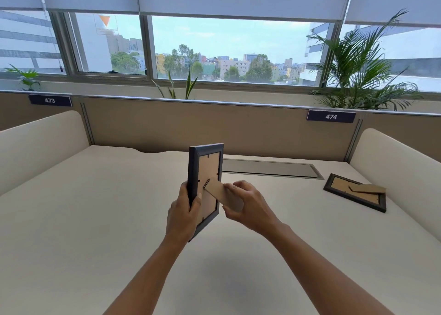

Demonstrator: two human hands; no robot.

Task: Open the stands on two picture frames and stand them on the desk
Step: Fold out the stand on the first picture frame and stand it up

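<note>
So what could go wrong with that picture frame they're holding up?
The right hand is pulling the cardboard stand away from the back of the held frame. Pulled too hard, that thin cardboard might bend or tear at its hinge. The left hand grips only one edge, above the desk, so the frame could slip and drop. The second frame lies near the desk's right side, where a sleeve or arm might knock it.

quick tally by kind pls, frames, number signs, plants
picture frames: 2, one held, one lying on the desk
number signs: 2, 473, 474
plants: 3
total: 7
</note>
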